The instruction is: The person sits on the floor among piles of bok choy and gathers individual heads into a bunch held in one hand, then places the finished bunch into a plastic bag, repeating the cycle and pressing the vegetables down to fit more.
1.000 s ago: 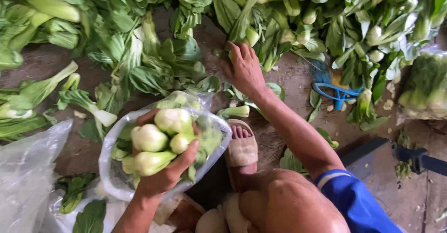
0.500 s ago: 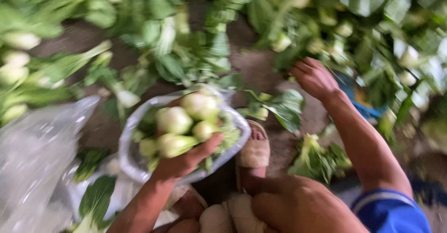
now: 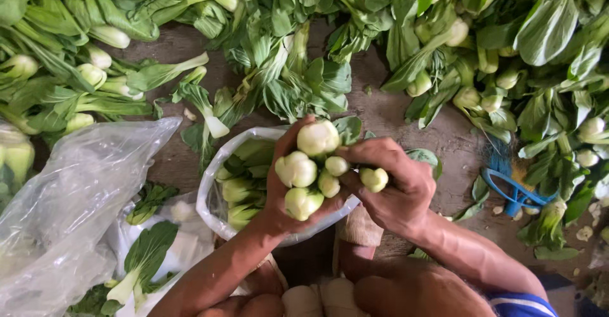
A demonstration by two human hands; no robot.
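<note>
Both hands are closing around one bundle of small bok choy heads with pale green-white bulbous stems (image 3: 314, 171), holding it just above the mouth of a clear plastic bag (image 3: 212, 190) already partly filled with more of the same greens. The left hand (image 3: 279, 193) is cupping the bundle from below and the side, fingers wrapped tight around the stem ends, while the right hand (image 3: 396, 187) is pressing in from the other side, thumb and fingers clamped on the outermost head. The cut bases are facing up toward the camera.

These heads are likely handling as light but awkward: the thick stems look firm and crisp enough to snap if squeezed hard, the leaves soft and easily bruised, and the smooth stems may be slippery. Gripping around the stem bases, as both hands are doing, seems the safest hold.

A loose pile of leafy bok choy (image 3: 393, 32) is covering the brown dirt floor (image 3: 393, 114) beyond the bag. A crumpled empty clear plastic bag (image 3: 70, 203) is lying to the left, and a blue plastic strap (image 3: 514, 187) is sitting to the right.
</note>
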